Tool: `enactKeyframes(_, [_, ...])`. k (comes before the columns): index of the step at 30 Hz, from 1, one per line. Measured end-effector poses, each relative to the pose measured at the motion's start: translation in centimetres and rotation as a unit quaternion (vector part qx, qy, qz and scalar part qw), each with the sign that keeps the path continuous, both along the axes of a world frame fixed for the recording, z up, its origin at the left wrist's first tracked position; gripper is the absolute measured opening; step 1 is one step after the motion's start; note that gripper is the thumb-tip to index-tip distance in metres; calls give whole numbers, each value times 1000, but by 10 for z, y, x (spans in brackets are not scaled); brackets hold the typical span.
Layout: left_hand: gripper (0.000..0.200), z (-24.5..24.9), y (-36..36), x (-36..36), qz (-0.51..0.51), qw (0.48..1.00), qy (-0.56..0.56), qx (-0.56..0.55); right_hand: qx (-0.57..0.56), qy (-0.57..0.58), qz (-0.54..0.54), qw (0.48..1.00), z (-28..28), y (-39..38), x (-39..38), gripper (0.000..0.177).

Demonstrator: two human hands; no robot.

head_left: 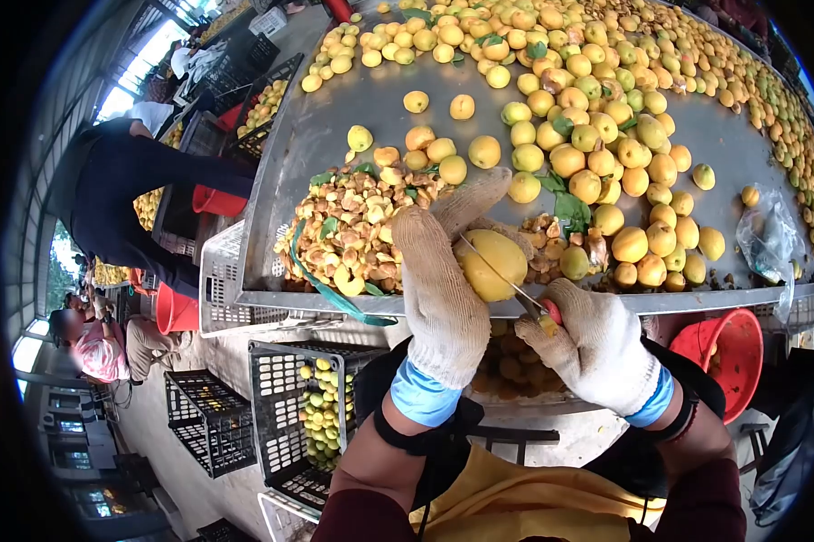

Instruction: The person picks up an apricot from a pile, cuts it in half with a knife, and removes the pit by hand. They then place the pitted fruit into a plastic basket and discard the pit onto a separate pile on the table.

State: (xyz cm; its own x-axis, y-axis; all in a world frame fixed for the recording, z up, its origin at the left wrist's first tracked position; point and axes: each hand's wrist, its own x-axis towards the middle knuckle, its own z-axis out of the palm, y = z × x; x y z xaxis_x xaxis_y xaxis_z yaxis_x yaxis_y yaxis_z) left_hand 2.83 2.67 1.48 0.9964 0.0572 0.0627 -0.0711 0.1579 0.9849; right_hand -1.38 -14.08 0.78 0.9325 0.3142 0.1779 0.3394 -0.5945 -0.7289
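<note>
Yellow fruit (497, 271) sits raised in front of the person, above the near edge of the metal worktop (334, 117), with a thin knife (499, 273) lying slantwise across its face; whether the blade has entered the flesh cannot be told. Gloved fingers of the left hand (443, 280) wrap the fruit's far side and left flank, gripping it. Closed around the knife's handle, the right hand (596, 339) pinches it between thumb and fingers, close to the blade. Good cutting here calls for a firm cradle on the fruit, left fingertips well off the blade's line, and short, controlled pressure rather than a hard push, since a round skin could let the edge slip. To the left lies a heap of fruit pieces (348, 235); whole fruit (637, 172) is piled to the right.
</note>
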Motion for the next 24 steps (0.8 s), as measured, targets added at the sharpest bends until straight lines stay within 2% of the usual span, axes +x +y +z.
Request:
enactKeyframes(2, [103, 0, 2, 3, 12, 999, -30, 36, 18, 47, 40, 998, 7, -5, 4, 29])
enactKeyframes(4, [106, -3, 7, 9, 19, 987, -137, 80, 87, 158, 92, 979, 14, -7, 5, 28])
enactKeyframes(5, [109, -5, 16, 12, -23, 982, -157, 107, 106, 169, 114, 973, 9, -9, 6, 28])
enactKeyframes(8, [107, -6, 16, 11, -28, 983, -176, 51, 110, 233, 77, 963, 13, -5, 3, 37])
enactKeyframes(12, [105, -4, 5, 8, 11, 992, -127, 22, 107, 174, 46, 978, -1, 4, 3, 38])
enactKeyframes(14, [100, -9, 11, 10, -55, 997, -54, 2, 98, 121, 67, 986, -9, 3, 9, 32])
enactKeyframes(15, [89, -8, 12, 10, -75, 996, -46, -24, 93, 164, 50, 981, -5, 2, 10, 32])
enactKeyframes(16, [89, -10, 7, 11, -78, 996, -45, -26, 93, 165, 47, 981, -2, 2, 11, 32])
enactKeyframes(18, [74, -14, -5, 11, -66, 985, -11, -156, 243, 289, -22, 925, 3, 2, 12, 36])
enactKeyframes(19, [63, -17, 5, 12, -67, 996, -49, 20, 213, 324, -27, 921, 10, -3, 14, 36])
enactKeyframes(22, [59, -2, -2, -1, -103, 994, -5, -30, 231, 285, -16, 930, 3, -7, 11, 37])
enactKeyframes(24, [56, -10, 4, 2, -100, 994, 15, -31, 218, 301, -30, 928, 3, -4, 9, 37])
